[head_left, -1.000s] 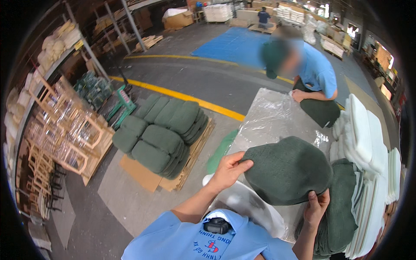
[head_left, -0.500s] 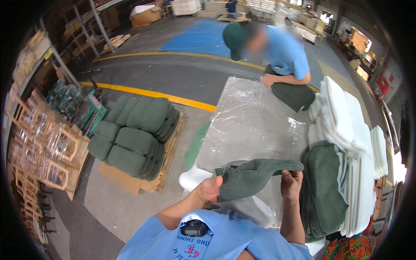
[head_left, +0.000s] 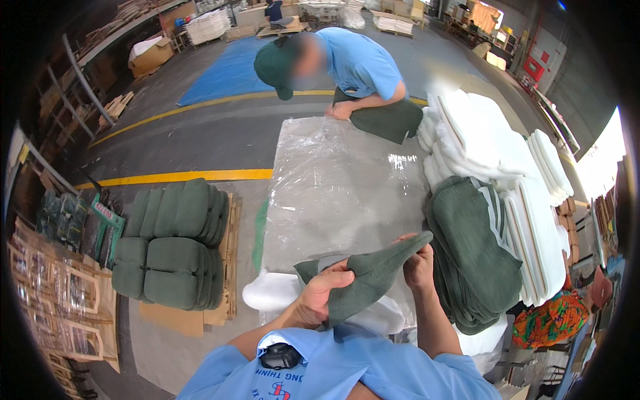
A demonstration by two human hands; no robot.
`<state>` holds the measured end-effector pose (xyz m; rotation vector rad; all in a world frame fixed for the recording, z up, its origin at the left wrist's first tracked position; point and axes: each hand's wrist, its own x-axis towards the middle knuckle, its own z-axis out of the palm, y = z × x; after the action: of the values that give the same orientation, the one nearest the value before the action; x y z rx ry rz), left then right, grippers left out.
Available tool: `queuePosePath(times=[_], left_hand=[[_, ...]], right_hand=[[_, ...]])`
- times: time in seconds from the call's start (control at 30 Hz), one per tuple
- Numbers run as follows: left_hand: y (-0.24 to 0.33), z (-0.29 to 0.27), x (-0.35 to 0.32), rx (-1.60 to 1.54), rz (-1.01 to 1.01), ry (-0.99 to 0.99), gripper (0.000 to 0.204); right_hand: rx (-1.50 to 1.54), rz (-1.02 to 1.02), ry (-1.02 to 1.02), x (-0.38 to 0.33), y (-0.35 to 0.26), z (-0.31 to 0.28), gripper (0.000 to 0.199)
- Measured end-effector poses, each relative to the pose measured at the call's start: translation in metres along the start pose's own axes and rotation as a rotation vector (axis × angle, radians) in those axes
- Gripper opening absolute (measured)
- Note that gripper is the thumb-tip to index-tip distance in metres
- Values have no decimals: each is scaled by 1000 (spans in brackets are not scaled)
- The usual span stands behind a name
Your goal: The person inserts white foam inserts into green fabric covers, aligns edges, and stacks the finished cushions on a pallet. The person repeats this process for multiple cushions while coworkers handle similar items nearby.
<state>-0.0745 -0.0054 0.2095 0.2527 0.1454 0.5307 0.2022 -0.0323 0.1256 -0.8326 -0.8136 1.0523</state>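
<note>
A dark green fabric cover (head_left: 371, 275), apparently a cushion cover, hangs between my two hands above the near end of the table. My left hand (head_left: 319, 295) grips its left side, thumb lying over the cloth. At the raised right end, my right hand (head_left: 419, 267) holds the narrow tip of the cover from below, some fingers hidden behind it. The cover slants up to the right, its left part folded. Beneath it, a white rolled sheet (head_left: 267, 291) lies at the table's near edge. The table (head_left: 333, 193) has a grey top under clear plastic film.
Right of the table are a pile of green covers (head_left: 467, 247) and tall stacks of white pads (head_left: 467, 130). Across the table a co-worker (head_left: 360, 63) in a blue shirt leans over another green cloth (head_left: 387, 120). Stuffed green cushions (head_left: 177, 260) sit on a pallet at left.
The view has swung to the right. The cover now slants more steeply, and my left thumb has come over the cloth. Both hands still hold it.
</note>
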Motion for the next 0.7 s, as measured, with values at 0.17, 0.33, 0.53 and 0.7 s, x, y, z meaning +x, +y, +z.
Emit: queuePosePath(times=[0.17,0.33,0.53,0.7], left_hand=[[-5,9,4,23,-102,-69,59],[-10,22,5,86,-114,-123,51],[-8,12,1,53,-150,-273,56],[8,21,-6,-26,-156,-481,56]], right_hand=[[-47,35,74,4,4,-6,14],[-30,-38,97,8,8,-6,13],[-99,-9,52,8,-9,-8,14],[-503,-10,35,-17,-88,-35,16]])
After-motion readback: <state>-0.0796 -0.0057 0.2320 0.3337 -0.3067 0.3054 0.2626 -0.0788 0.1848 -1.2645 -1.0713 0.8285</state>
